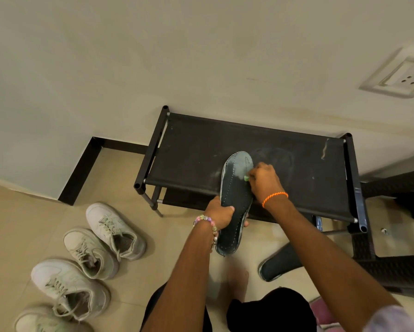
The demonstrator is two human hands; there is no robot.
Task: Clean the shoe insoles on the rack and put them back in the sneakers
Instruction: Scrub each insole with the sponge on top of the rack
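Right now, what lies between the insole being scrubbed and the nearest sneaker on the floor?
In the head view, only the left hand gripping the insole, its beaded wrist, and bare floor tile lie before the nearest sneaker.

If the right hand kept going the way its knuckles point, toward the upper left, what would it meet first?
The right hand, holding a small green scrubber, already presses on the insole; going on, it would cross the toe end, then the rack's black fabric shelf. Depth is unclear.
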